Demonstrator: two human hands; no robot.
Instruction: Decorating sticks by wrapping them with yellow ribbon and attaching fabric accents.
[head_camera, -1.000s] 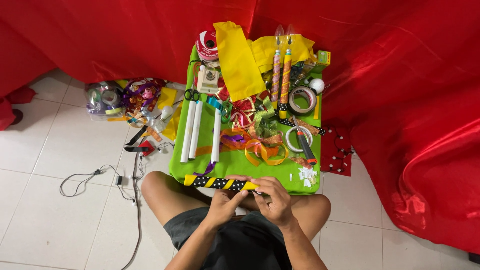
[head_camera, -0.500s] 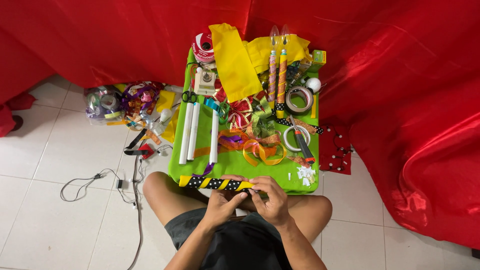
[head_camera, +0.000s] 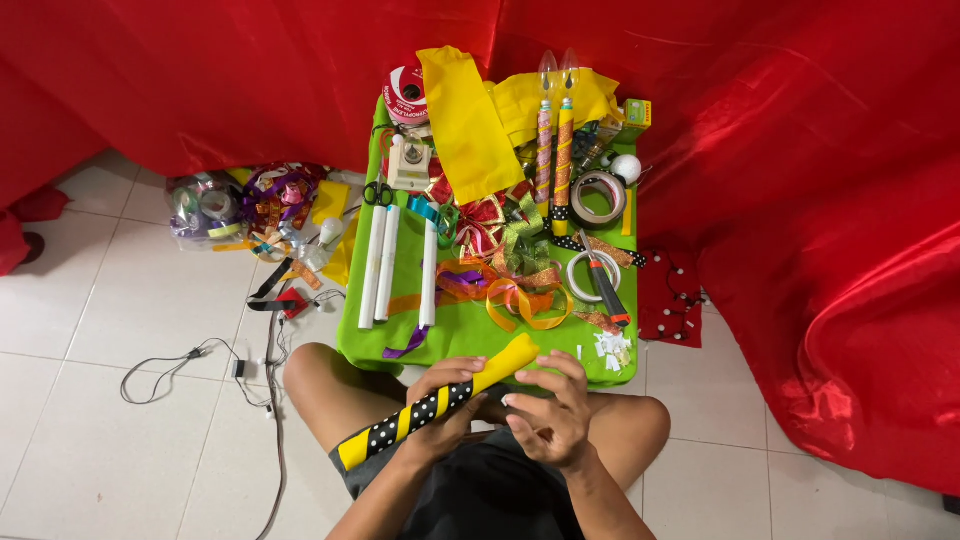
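Note:
My left hand (head_camera: 440, 412) grips a yellow tube (head_camera: 440, 403) wound with black dotted ribbon. The tube slants from lower left up to the right, over my lap at the near edge of the green table (head_camera: 470, 335). My right hand (head_camera: 553, 412) hovers beside the tube's upper end with fingers curled and apart, holding nothing that I can see. Three white tubes (head_camera: 390, 265) lie side by side on the table's left part. Loose orange ribbon (head_camera: 515, 297) curls just beyond my hands.
Two decorated candle-shaped sticks (head_camera: 555, 150), tape rolls (head_camera: 598, 200), a cutter (head_camera: 605, 290), scissors (head_camera: 378, 192), yellow cloth (head_camera: 465, 120) and bows crowd the table. Ribbon spools and scraps (head_camera: 255, 205) lie on the tiled floor at left with a cable (head_camera: 180, 365). Red drapery (head_camera: 800, 200) hangs behind and at right.
The ribbon-wrapped tube lay level along the table's near edge in both hands. It now tilts, its left end down over my lap, and my right hand has come off it.

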